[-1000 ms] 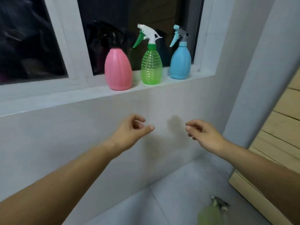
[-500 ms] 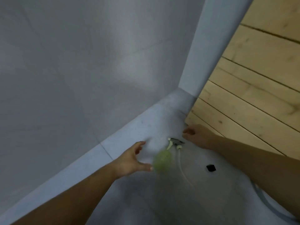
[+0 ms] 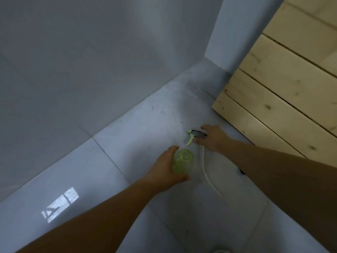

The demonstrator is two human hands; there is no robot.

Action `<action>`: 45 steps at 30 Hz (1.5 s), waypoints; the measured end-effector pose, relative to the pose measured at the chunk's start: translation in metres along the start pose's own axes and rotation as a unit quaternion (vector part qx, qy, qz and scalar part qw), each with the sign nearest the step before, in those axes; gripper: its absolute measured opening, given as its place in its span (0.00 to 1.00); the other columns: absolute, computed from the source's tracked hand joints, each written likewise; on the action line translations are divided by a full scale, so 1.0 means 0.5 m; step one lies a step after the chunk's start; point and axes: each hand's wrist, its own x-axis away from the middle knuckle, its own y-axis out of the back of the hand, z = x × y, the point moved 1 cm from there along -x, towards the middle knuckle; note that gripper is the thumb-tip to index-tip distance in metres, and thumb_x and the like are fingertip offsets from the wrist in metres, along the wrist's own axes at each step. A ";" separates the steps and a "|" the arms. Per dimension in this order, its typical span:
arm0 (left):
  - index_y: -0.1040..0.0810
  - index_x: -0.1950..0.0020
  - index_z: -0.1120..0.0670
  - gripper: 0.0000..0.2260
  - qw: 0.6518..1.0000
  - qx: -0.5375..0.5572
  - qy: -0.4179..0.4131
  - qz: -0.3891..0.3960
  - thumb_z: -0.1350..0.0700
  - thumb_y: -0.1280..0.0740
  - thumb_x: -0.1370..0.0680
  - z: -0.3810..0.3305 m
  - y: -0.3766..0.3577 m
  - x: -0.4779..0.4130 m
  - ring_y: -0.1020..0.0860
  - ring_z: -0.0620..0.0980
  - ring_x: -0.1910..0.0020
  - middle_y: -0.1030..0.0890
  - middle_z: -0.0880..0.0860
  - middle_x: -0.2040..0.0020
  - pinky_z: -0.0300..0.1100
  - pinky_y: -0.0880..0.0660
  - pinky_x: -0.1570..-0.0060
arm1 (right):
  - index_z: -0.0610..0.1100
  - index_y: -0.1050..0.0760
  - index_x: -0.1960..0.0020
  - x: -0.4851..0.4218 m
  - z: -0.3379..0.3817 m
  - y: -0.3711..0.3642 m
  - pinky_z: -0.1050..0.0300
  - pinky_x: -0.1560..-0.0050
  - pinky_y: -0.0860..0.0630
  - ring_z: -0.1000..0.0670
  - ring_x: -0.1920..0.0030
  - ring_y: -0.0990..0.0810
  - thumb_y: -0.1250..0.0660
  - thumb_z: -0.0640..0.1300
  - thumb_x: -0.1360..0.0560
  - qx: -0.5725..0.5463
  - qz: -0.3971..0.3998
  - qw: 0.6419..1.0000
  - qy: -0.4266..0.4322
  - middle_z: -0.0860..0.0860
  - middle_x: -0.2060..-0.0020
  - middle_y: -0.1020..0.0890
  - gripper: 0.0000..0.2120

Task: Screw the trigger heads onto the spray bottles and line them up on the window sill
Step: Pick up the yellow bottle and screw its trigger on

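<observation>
- The left hand (image 3: 165,172) has its grip wrapped round the yellow-green bottle (image 3: 182,162), which stands open-topped on the floor (image 3: 127,143).
- The right hand (image 3: 212,138) has its grip closing on the trigger head (image 3: 194,134), just past the bottle; its tube (image 3: 207,172) trails along the floor.
- This looks like the pick-up step.
- Next, I think, the tube goes in the bottle, then the head twists on.

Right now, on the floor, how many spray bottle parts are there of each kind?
Yellow-green bottle without a head, in the left hand: 1
Trigger head with white dip tube, at the right hand: 1
Total: 2
</observation>
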 end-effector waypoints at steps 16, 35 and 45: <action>0.27 0.37 0.38 0.34 0.997 0.049 -0.003 -0.063 0.39 0.20 0.39 0.033 0.070 0.077 0.20 0.49 0.36 0.19 0.48 0.35 0.54 0.21 0.34 | 0.36 0.25 0.46 0.019 0.032 -0.041 0.41 0.50 0.19 0.41 0.53 0.20 0.23 0.47 0.30 -0.212 -0.015 0.977 -0.024 0.37 0.50 0.20 0.20; 0.26 0.37 0.45 0.36 0.980 -0.058 -0.080 -0.173 0.38 0.20 0.42 -0.254 0.447 0.534 0.17 0.47 0.41 0.16 0.49 0.42 0.48 0.20 0.36 | 0.42 0.26 0.47 0.596 0.470 0.417 0.48 0.56 0.15 0.46 0.59 0.19 0.30 0.39 0.24 -0.511 -0.073 0.807 0.289 0.42 0.59 0.18 0.07; 0.24 0.36 0.47 0.38 0.977 -0.014 -0.048 -0.206 0.43 0.16 0.43 -0.252 0.483 0.712 0.16 0.51 0.41 0.15 0.52 0.41 0.54 0.20 0.36 | 0.43 0.25 0.44 0.799 0.561 0.467 0.49 0.55 0.16 0.49 0.59 0.18 0.31 0.39 0.24 -0.547 -0.194 0.732 0.356 0.46 0.57 0.16 0.09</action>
